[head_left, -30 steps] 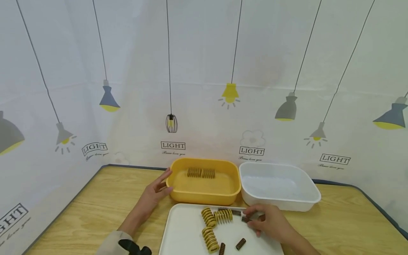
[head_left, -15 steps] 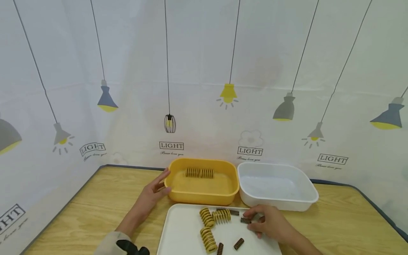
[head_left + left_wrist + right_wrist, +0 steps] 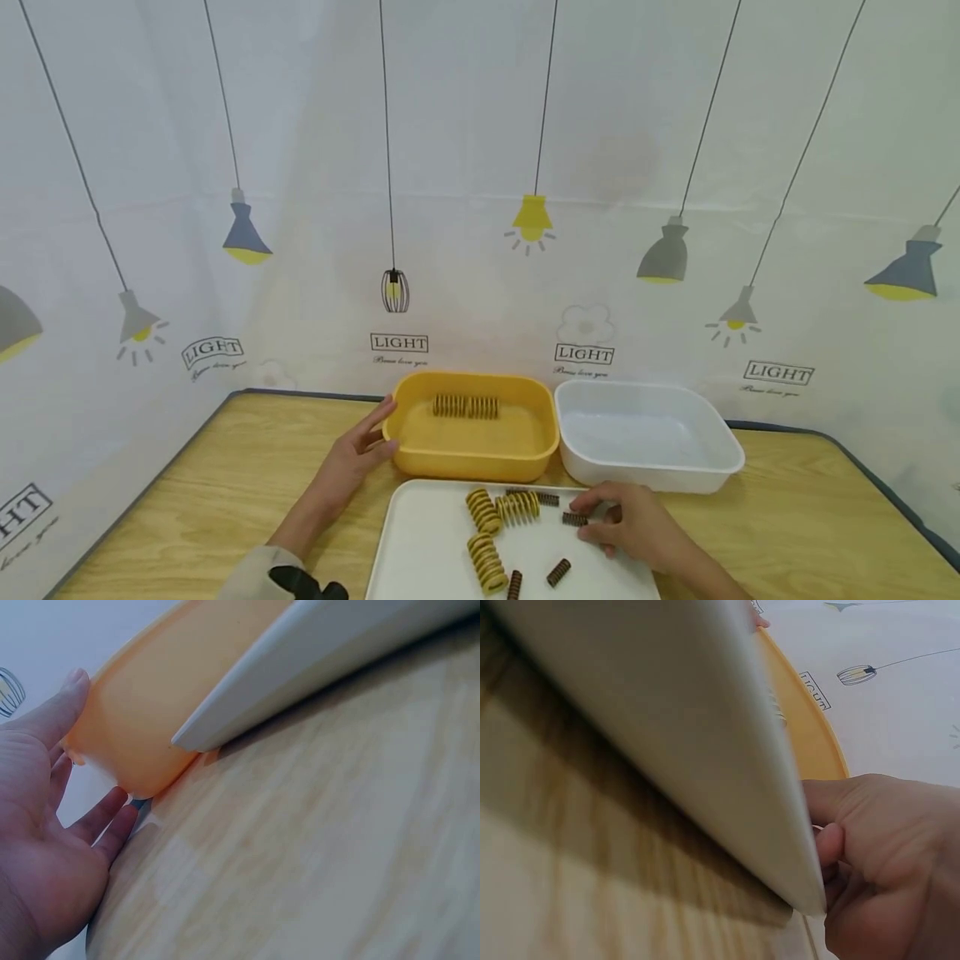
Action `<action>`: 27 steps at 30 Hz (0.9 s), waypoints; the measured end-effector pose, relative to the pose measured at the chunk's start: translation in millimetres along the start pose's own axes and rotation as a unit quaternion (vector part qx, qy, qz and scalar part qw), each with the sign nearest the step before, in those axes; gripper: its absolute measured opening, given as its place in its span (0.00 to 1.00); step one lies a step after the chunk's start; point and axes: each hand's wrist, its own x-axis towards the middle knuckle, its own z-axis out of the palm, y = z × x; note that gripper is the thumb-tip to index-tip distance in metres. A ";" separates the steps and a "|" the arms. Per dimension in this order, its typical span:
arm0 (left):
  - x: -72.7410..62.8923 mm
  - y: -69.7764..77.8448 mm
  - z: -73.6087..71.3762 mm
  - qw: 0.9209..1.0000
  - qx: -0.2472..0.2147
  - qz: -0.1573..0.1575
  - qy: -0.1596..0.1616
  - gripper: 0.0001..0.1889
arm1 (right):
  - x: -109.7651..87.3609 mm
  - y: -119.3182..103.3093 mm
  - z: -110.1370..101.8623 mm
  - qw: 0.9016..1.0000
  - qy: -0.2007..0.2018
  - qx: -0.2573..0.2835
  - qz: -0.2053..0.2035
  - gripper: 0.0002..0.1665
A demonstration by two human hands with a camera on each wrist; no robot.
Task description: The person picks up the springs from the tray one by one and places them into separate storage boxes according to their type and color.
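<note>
My left hand (image 3: 347, 467) rests at the left end of the yellow bin (image 3: 472, 467), fingers extended along its wall; the left wrist view shows this hand (image 3: 52, 832) beside the bin. Two yellow coil springs (image 3: 450, 406) lie inside the bin. My right hand (image 3: 626, 521) is over the right side of the white tray (image 3: 427, 542), index finger and thumb spread around a small dark spring (image 3: 573, 518) lying there. In the right wrist view the tray wall hides the fingertips of the right hand (image 3: 885, 855).
On the tray lie three large yellow springs (image 3: 487, 563) and several small dark springs (image 3: 558, 572). A white bin (image 3: 652, 475) stands right of the yellow one. Behind the wooden table (image 3: 195, 500) hangs a lamp-printed curtain (image 3: 465, 275).
The head view has shifted slightly, moving everything a little left. Beside the right fingers, more of the small dark spring shows than before. The left hand stays at the yellow bin.
</note>
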 end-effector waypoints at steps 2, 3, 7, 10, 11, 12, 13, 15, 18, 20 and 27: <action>0.4 -0.6 -0.3 1.000 0.002 -0.001 -0.001 0.31 | -0.1 0.0 0.0 1.000 -0.002 0.000 0.000 0.15; 0.5 -0.9 -0.4 1.000 0.002 -0.003 -0.001 0.31 | -0.1 0.1 0.0 1.000 -0.004 -0.001 -0.001 0.14; 0.0 -1.6 -0.6 1.000 0.005 -0.007 0.005 0.31 | 0.7 0.3 0.1 1.000 -0.015 -0.005 -0.008 0.11; -0.8 -1.7 -0.6 1.000 0.001 -0.011 0.004 0.31 | 1.1 1.1 0.1 1.000 -0.021 -0.008 -0.009 0.10; -0.9 -1.6 -0.6 1.000 -0.001 -0.010 0.003 0.31 | 1.1 1.5 0.1 1.000 -0.022 -0.009 -0.009 0.09; -0.9 -1.4 -0.7 1.000 -0.004 -0.010 0.001 0.31 | 1.1 1.9 0.0 1.000 -0.022 -0.009 -0.009 0.09; -0.9 -1.0 -0.6 1.000 -0.006 -0.011 0.000 0.31 | 1.0 2.3 0.1 1.000 -0.021 -0.010 -0.008 0.09; -0.9 0.0 -0.6 1.000 -0.010 -0.012 -0.002 0.31 | 1.0 3.1 0.2 1.000 -0.019 -0.014 -0.007 0.09; -1.0 1.5 -0.1 1.000 -0.010 -0.012 -0.002 0.31 | 0.7 3.8 0.7 1.000 -0.015 -0.019 -0.009 0.09; -1.1 2.3 0.3 1.000 -0.010 -0.013 -0.001 0.30 | 0.3 3.9 0.9 1.000 -0.014 -0.022 -0.009 0.08; -1.1 3.0 1.0 1.000 -0.005 -0.015 0.001 0.30 | -0.7 2.8 0.6 0.999 -0.011 -0.025 -0.016 0.08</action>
